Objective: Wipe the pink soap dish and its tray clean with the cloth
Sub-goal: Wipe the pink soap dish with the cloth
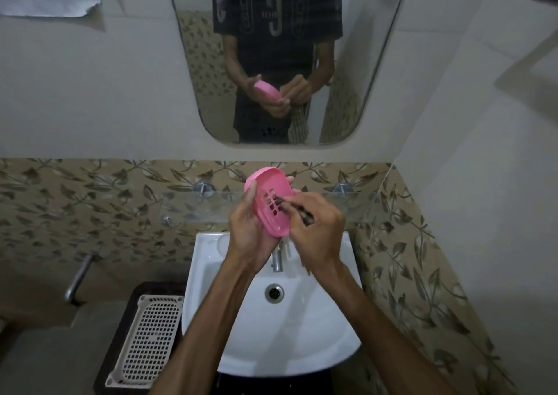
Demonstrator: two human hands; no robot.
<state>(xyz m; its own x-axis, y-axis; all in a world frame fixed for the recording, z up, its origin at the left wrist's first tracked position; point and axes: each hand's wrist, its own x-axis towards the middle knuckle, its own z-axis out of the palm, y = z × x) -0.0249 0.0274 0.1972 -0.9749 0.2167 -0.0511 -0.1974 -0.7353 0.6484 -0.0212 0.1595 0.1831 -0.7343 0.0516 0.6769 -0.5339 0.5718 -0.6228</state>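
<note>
My left hand [247,231] holds the pink soap dish [273,189] tilted above the white sink, its slotted inner tray facing me. My right hand [317,231] is closed on a dark striped cloth [303,213] and presses a bunched corner of it against the slots near the dish's middle. Most of the cloth is hidden under my right hand; the mirror reflection shows it hanging down below that hand. I cannot tell whether the tray is separate from the dish.
A white sink [241,334] with a chrome tap [277,258] and drain [274,293] lies below my hands. A glass shelf [151,207] runs along the patterned tiles. A white perforated basket [151,340] sits at the left. A mirror [287,62] hangs above.
</note>
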